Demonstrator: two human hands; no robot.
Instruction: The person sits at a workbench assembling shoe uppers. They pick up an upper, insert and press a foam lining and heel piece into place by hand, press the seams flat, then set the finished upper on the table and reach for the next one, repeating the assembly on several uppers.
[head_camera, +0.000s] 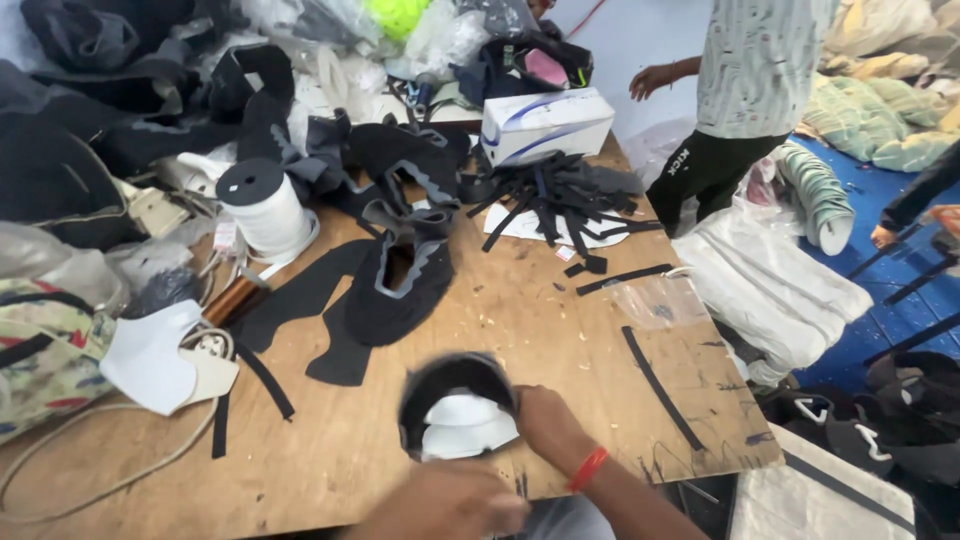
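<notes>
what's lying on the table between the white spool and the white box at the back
In the head view, between the white spool and the white box lie black shoe-upper pieces with grey edging on the wooden table. A pile of black strips sits just below the box.

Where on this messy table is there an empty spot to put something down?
Bare wood shows between the black shoe upper and the long black strip, below the strip pile. More lies at the near left corner, inside the white cord. The back is crowded around the white thread spool and box. The hands fill the near edge.
</notes>
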